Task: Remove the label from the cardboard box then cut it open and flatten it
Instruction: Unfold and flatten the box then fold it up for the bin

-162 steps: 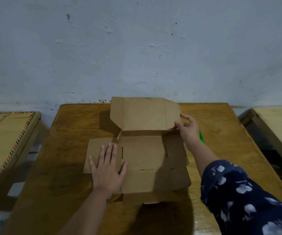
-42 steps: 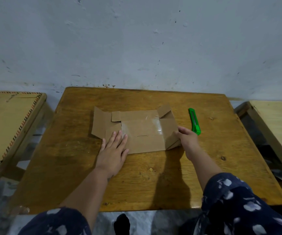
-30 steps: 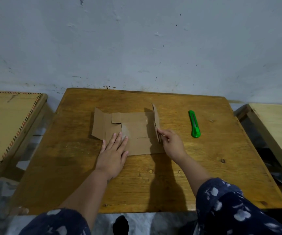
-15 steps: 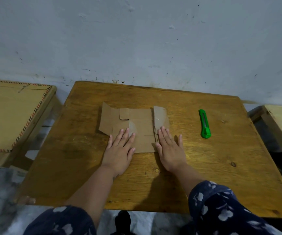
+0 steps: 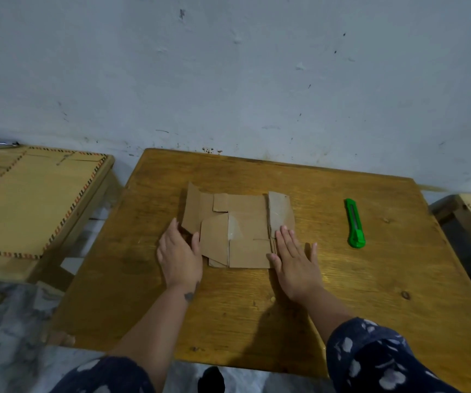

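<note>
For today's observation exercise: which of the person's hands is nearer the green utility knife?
Right. The right hand lies flat just left of the green utility knife; the left hand is beyond the cardboard.

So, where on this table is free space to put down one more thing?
Bare wood lies between the flattened cardboard and the green cutter, right of the cutter up to the table edge, and along the far edge by the wall. The middle is crowded: left hand and right hand at the cardboard.
</note>
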